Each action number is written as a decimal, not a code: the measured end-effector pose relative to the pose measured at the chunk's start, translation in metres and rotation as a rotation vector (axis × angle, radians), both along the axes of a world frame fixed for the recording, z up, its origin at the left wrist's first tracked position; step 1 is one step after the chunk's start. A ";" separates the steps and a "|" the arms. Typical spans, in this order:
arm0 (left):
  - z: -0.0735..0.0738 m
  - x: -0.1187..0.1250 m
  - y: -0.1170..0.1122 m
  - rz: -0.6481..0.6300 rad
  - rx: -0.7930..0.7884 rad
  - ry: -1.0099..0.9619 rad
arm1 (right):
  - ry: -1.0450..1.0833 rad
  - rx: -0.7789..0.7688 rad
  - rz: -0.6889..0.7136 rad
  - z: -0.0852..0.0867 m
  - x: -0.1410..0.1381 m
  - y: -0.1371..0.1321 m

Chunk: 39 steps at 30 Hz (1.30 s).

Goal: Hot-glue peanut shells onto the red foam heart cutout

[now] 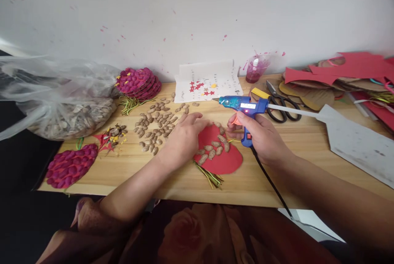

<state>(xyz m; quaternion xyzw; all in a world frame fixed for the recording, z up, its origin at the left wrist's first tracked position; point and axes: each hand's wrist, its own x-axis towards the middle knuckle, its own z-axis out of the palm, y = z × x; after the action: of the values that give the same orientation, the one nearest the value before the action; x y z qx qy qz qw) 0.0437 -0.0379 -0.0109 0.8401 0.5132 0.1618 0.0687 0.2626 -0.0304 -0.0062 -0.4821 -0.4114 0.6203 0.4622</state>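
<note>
My right hand [265,137] is wrapped round the handle of a blue hot glue gun [241,103], with a finger by its orange trigger. The nozzle points left, above the table, and a white glue stick runs out of the back. Beneath my left hand [186,134] lies the upper left edge of a red rounded cutout [223,165]. The left fingers are bent together at that edge; what they hold, if anything, is hidden. Several peanuts [216,144] sit on the cutout in rows. A bundle of green-yellow strands [211,175] sticks out at its lower edge.
Loose peanuts [156,121] spread left of my hand. A paper sheet [184,72] with stars, a stained plastic cup [257,69] and black scissors [281,104] lie behind. A clear bag [70,112] and purple-covered pieces [72,165] are left; red cutouts [341,69] stack right.
</note>
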 end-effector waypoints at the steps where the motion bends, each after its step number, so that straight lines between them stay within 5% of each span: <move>1: 0.001 -0.004 -0.004 0.019 0.019 -0.042 | -0.003 0.016 0.003 0.000 0.001 0.001; 9: 0.011 -0.026 -0.066 0.094 0.004 -0.232 | -0.101 0.121 0.046 -0.006 0.006 0.007; 14: 0.010 -0.020 -0.092 -0.227 -0.158 -0.194 | -0.110 0.148 0.062 -0.006 0.004 0.008; 22: 0.008 -0.035 -0.101 -0.190 -0.187 -0.218 | -0.130 0.117 0.046 -0.001 0.002 0.007; 30: 0.000 -0.026 -0.097 0.116 -0.030 -0.232 | -0.223 0.185 0.064 -0.002 0.003 0.006; 39: -0.008 -0.018 -0.082 0.099 -0.022 -0.226 | -0.311 0.129 0.102 0.002 0.003 0.004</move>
<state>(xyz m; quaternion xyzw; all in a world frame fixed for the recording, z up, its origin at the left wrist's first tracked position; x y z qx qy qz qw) 0.0259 -0.1201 -0.0185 0.7893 0.5448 0.2530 0.1274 0.2657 -0.0260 -0.0046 -0.5200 -0.5408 0.5332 0.3909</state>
